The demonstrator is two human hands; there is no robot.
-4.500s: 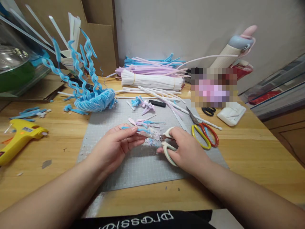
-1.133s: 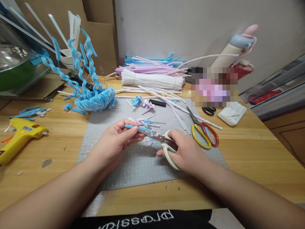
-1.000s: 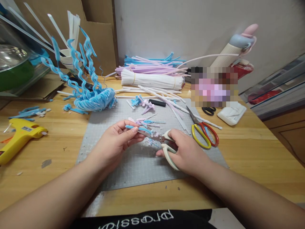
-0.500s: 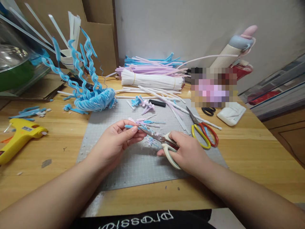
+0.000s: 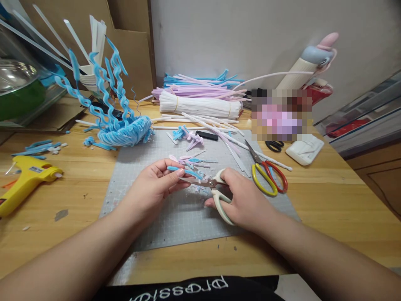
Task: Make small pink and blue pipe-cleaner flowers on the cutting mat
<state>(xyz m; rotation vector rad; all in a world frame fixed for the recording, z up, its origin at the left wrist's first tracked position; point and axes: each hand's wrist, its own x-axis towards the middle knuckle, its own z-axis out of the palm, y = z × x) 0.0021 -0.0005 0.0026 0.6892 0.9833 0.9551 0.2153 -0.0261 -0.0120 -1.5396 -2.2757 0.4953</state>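
Between the thumb and fingers of my left hand [image 5: 158, 177] is a short piece of blue pipe cleaner [image 5: 188, 171]. My right hand [image 5: 244, 198] grips the pale handles of a pair of scissors [image 5: 213, 184]. Their blades point left, close to the blue piece and my left fingertips, and the handles are spread apart. Behind the blades, cut pink, purple and blue pipe cleaner pieces [image 5: 202, 160] lie on the grey cutting mat [image 5: 163, 228]. Small fluff trimmings are scattered below the scissors.
A blue coiled pipe cleaner piece [image 5: 125, 131] with curly stems stands at the left, beyond a yellow glue gun [image 5: 29, 179]. Bundles of white pipe cleaners [image 5: 200, 105] lie along the wall. Scissors with red and yellow handles [image 5: 266, 177] rest right of my right hand.
The scissors have turned slightly, their blades now lower and nearer to me. The blue piece shows above the blades, more of its length visible. Both hands keep their hold.
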